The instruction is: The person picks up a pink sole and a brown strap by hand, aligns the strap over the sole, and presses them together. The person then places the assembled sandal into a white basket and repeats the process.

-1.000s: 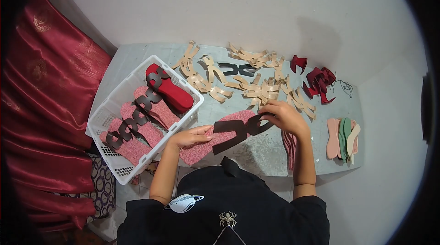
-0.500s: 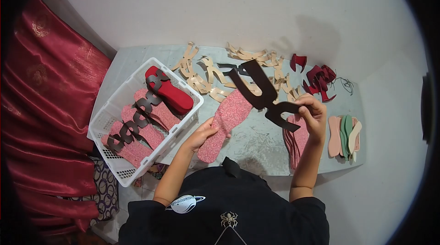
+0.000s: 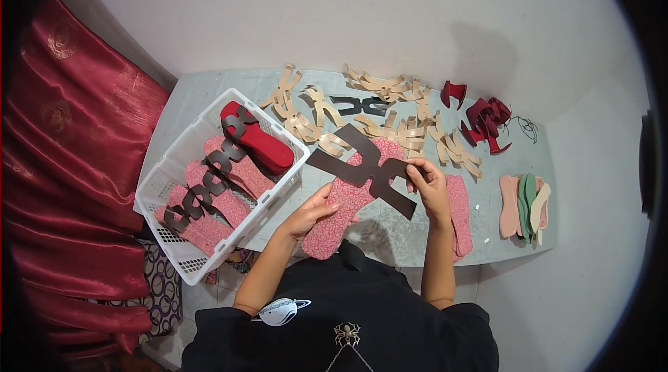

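Dark brown forked strap cut-out (image 3: 363, 165) | lies across pink speckled foam insole (image 3: 341, 213), above grey table (image 3: 398, 227) front edge | right hand (image 3: 431, 188) pinches one strap end; left hand (image 3: 314, 211) grips insole side | risk: one-ended pinch lets strap swing askew; loose grip drops insole off edge

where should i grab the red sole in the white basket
Take the red sole by its bare end at the basket's right corner, from above: it lies uppermost, a dark strap crosses the other end, and the walls block the sides.
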A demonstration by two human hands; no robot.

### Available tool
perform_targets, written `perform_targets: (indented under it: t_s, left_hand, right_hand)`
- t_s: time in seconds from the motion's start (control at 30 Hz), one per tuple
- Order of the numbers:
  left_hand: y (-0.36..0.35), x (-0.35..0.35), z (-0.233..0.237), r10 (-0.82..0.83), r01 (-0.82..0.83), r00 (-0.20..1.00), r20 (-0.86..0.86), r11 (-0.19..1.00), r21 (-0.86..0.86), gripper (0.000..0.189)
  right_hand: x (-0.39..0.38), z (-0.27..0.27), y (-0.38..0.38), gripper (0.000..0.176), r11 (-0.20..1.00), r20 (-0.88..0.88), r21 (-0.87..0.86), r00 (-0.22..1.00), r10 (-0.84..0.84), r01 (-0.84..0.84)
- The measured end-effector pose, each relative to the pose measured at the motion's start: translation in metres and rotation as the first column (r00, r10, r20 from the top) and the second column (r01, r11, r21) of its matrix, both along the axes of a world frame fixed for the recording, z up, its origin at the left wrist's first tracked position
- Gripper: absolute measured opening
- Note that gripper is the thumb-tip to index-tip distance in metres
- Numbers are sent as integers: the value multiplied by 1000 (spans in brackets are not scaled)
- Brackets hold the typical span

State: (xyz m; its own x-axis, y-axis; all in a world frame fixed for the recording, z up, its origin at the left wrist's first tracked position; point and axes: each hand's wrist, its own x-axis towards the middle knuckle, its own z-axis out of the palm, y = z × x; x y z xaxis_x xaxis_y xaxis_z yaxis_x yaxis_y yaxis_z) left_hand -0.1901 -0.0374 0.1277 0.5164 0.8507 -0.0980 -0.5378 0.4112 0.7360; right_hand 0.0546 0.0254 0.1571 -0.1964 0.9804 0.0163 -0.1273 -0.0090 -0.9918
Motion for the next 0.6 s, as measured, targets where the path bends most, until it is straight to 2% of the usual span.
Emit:
perform_targets:
  t_s: [0.13,0.6]
  left_hand:
    - [-1,1,-4,-16,16,1000,14,1000,-25,59]
    - [-5,6,-5,-44,46,997,58,998,-40,57]
  right_hand:
    - [0,-2,-5,16,998,1,50,1000,-31,31]
    - [4,-9,-11,16,996,-24,35,997,-77,78]
